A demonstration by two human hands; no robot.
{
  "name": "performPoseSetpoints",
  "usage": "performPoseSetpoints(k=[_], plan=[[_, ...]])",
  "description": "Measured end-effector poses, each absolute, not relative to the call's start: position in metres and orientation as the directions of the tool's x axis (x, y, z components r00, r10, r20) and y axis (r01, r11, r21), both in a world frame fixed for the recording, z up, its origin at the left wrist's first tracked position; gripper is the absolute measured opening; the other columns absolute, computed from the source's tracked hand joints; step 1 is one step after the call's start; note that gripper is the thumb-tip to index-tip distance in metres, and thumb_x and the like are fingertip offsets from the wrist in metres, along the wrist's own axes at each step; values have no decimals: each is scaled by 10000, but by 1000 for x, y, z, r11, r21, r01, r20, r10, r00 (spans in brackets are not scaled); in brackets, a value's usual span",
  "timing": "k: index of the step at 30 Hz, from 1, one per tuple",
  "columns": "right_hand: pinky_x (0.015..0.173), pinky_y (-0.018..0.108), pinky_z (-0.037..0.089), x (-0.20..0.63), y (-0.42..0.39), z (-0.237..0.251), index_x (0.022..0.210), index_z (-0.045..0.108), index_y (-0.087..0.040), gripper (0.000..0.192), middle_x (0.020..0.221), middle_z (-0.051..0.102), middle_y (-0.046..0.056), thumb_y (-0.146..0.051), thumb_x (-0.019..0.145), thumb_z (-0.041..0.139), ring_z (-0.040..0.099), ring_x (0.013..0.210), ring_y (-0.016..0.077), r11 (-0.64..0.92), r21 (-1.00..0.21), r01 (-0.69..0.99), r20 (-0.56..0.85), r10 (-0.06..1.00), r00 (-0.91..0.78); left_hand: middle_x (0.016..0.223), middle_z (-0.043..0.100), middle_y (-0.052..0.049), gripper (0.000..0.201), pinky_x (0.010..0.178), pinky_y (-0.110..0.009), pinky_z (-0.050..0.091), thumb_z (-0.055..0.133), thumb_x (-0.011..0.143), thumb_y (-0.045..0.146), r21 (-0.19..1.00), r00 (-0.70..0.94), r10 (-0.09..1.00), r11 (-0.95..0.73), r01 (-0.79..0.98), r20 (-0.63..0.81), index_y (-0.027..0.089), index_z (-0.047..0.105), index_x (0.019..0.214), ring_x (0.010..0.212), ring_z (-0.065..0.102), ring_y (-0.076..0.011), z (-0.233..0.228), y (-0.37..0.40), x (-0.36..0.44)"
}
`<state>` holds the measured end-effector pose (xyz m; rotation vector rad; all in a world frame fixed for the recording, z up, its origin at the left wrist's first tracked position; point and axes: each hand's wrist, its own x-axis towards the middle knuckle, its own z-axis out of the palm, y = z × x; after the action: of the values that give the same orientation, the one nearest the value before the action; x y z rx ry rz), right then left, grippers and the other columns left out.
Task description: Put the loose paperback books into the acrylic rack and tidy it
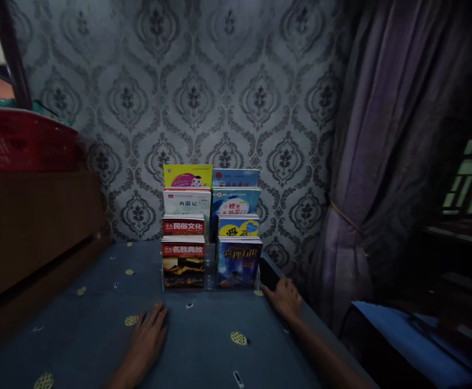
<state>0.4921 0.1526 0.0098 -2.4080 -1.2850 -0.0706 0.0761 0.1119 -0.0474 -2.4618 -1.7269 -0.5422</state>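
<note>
My left hand (pixel 148 335) lies on the blue patterned cloth (pixel 203 351), fingers stretched forward and nothing in them. To the right, my right hand (pixel 286 299) grips the near end of a flat black phone (pixel 268 274), the thumb along its left side. The phone is beside a clear stepped book rack (pixel 210 281), partly covered by my fingers. Books stand upright in the rack in two columns. A red-topped book with a dark picture (pixel 184 265) is front left; a dark blue book (pixel 239 265) is front right. Behind them rise yellow (pixel 189 174), white and light blue (pixel 236 200) books.
Patterned grey wallpaper (pixel 227 97) covers the wall behind the rack. A brown wooden cabinet (pixel 37 227) bounds the left side, with a red plastic basket (pixel 25 140) on top. A tied purple curtain (pixel 349 216) hangs at right, near a blue surface (pixel 406 335).
</note>
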Motion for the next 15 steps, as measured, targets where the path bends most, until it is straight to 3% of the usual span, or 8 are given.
performPoseSetpoints(k=[9, 15], plan=[[922, 466, 433, 497, 163, 20, 1212, 578, -66, 487, 1198, 652, 258, -436, 898, 549, 602, 1168, 376, -472, -137, 871, 279, 825, 491, 1490, 483, -110, 473, 1146, -505, 372, 360, 947, 228, 184, 308, 908, -367, 912, 284, 206, 551, 1379, 1380, 467, -243, -34, 108, 78], [855, 453, 490, 512, 169, 39, 1200, 583, -111, 499, 1107, 711, 227, -447, 833, 609, 664, 1102, 377, -428, -240, 871, 178, 863, 473, 1487, 488, -111, 468, 1150, -507, 373, 367, 950, 210, 151, 300, 906, -355, 923, 299, 209, 546, 1383, 1384, 460, -246, -37, 109, 80]])
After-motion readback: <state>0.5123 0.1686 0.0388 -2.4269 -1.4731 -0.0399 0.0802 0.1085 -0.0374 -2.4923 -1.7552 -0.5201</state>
